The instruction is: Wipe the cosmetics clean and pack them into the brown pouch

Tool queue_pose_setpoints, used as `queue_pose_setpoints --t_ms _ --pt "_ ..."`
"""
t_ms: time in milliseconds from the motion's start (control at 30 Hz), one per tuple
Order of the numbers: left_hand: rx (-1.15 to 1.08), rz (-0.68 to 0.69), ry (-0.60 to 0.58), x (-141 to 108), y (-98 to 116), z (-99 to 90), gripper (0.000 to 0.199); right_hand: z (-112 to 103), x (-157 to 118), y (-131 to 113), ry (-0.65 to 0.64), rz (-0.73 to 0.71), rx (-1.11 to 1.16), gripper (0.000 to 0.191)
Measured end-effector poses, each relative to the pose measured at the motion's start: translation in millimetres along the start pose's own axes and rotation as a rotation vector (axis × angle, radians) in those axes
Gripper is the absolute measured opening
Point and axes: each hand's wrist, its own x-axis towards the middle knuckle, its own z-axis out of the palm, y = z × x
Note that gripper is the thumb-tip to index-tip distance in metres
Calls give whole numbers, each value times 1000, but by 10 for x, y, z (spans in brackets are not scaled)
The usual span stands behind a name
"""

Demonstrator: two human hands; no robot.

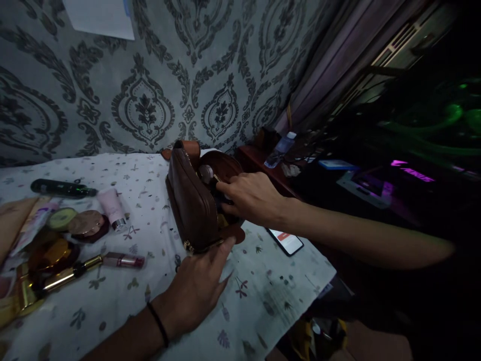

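A brown leather zip bag (193, 195) stands unzipped on the patterned cloth, its mouth facing right. My right hand (253, 198) reaches into the mouth with curled fingers; the fingertips are partly hidden inside, and I cannot make out what they hold. A small round-capped item (205, 173) shows among the dark contents. At the bag's near end, my left hand (199, 281), a black band on its wrist, grips the lower edge by the zip.
To the left lie a dark green bottle (62, 188), a pink tube (111, 208), a lip gloss (123, 259), a round compact (88, 224) and other cosmetics. A lit phone (287, 243) rests right of the bag. Beyond stands a clear water bottle (280, 149); the patterned wall is behind.
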Motion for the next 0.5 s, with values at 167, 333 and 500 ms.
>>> queue_pose_setpoints --t_ms 167,333,500 --pt "-7 -7 -11 -7 -8 4 71 -23 47 -86 -10 -49 -20 20" --pt "-21 -23 -27 1 -1 -5 70 -52 111 -138 -56 -82 -33 21" --pt "3 -33 -36 4 4 7 70 -73 114 -156 -60 -72 -37 22"
